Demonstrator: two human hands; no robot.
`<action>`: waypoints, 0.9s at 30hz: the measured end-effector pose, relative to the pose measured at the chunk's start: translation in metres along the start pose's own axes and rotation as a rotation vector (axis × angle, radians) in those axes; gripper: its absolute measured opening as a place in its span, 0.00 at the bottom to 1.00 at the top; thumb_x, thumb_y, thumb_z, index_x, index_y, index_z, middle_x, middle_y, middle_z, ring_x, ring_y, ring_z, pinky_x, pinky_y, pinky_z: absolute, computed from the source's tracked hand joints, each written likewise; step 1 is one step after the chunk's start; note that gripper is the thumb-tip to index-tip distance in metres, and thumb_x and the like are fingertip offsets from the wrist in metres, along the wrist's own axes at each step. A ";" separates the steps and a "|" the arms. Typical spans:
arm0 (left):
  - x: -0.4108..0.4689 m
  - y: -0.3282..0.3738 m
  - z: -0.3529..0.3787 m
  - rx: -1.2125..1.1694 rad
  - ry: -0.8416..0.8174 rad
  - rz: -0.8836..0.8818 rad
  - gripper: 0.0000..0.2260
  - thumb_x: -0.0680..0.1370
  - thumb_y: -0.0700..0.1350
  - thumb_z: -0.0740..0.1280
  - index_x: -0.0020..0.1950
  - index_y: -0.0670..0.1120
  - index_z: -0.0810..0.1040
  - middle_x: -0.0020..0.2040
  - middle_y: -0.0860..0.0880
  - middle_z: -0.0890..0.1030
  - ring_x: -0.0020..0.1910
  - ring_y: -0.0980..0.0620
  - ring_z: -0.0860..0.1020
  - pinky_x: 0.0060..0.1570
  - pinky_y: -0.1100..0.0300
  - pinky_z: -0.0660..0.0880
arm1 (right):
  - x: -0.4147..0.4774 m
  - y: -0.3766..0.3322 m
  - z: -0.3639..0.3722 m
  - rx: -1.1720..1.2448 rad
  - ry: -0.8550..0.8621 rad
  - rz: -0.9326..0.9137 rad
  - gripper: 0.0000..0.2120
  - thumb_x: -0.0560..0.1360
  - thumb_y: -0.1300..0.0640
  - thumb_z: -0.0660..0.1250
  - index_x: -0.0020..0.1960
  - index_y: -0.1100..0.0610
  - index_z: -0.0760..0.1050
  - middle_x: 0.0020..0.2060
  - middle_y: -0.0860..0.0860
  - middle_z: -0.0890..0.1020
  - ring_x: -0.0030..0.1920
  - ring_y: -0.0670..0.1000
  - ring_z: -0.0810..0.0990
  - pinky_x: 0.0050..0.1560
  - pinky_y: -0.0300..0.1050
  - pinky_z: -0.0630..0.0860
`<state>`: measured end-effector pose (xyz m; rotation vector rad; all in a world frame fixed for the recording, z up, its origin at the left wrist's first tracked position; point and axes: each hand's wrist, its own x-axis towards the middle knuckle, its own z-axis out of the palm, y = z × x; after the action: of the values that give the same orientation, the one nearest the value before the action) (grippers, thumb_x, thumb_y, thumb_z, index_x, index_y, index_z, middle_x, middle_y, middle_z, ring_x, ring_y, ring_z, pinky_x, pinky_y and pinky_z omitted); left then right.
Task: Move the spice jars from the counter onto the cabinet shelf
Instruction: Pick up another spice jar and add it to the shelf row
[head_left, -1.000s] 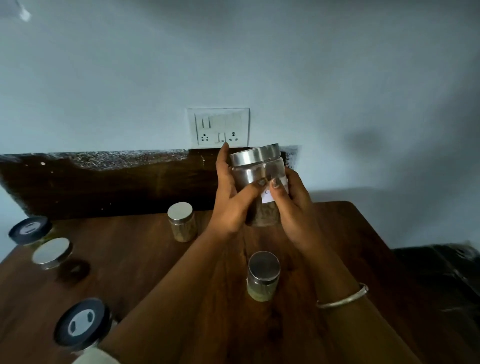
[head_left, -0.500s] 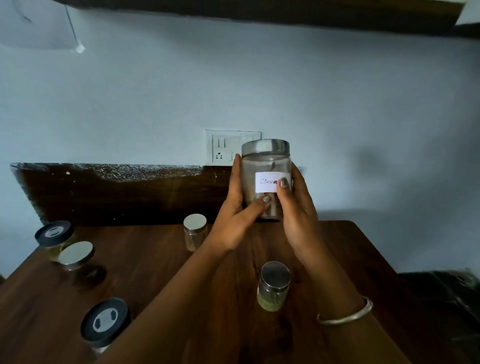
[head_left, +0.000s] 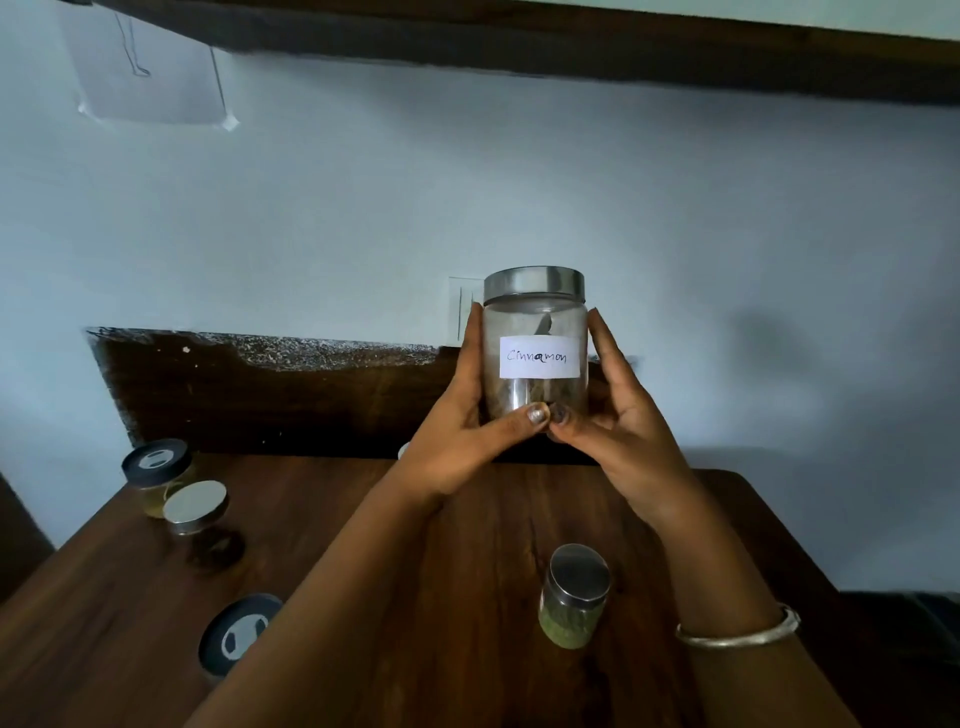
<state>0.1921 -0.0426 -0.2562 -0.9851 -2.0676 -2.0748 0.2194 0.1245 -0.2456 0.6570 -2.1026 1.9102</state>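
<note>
Holding a clear glass, steel-lidded cinnamon jar aloft, left hand and right hand both grip it; four more jars wait on the brown wooden counter.

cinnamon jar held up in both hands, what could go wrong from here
The clear cinnamon jar is held by the left hand and right hand mostly around its lower half, so it could slip on the lift to the shelf overhead. If dropped, it would likely land near the green spice jar on the counter and could knock it over.
</note>
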 end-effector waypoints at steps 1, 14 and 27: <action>0.001 0.002 -0.002 0.016 0.000 -0.001 0.43 0.72 0.40 0.67 0.76 0.53 0.40 0.66 0.66 0.67 0.65 0.65 0.70 0.57 0.69 0.71 | 0.001 0.000 0.000 0.006 -0.002 0.003 0.47 0.60 0.43 0.74 0.72 0.36 0.52 0.66 0.49 0.72 0.65 0.50 0.73 0.62 0.54 0.74; 0.009 0.010 -0.010 0.180 0.158 0.074 0.38 0.71 0.46 0.69 0.73 0.60 0.49 0.67 0.55 0.72 0.66 0.55 0.72 0.65 0.48 0.71 | 0.015 -0.006 -0.009 -0.049 -0.035 -0.019 0.45 0.61 0.46 0.74 0.70 0.32 0.53 0.65 0.51 0.73 0.59 0.45 0.78 0.51 0.36 0.77; 0.014 0.026 -0.010 0.296 0.186 0.135 0.38 0.70 0.52 0.70 0.72 0.65 0.50 0.63 0.55 0.76 0.62 0.58 0.75 0.61 0.57 0.74 | 0.024 -0.016 -0.014 -0.204 0.003 -0.055 0.41 0.63 0.48 0.71 0.64 0.26 0.50 0.71 0.51 0.68 0.68 0.50 0.70 0.47 0.26 0.73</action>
<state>0.1887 -0.0484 -0.2261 -0.8258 -2.0704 -1.6650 0.2044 0.1336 -0.2184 0.6587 -2.2140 1.6391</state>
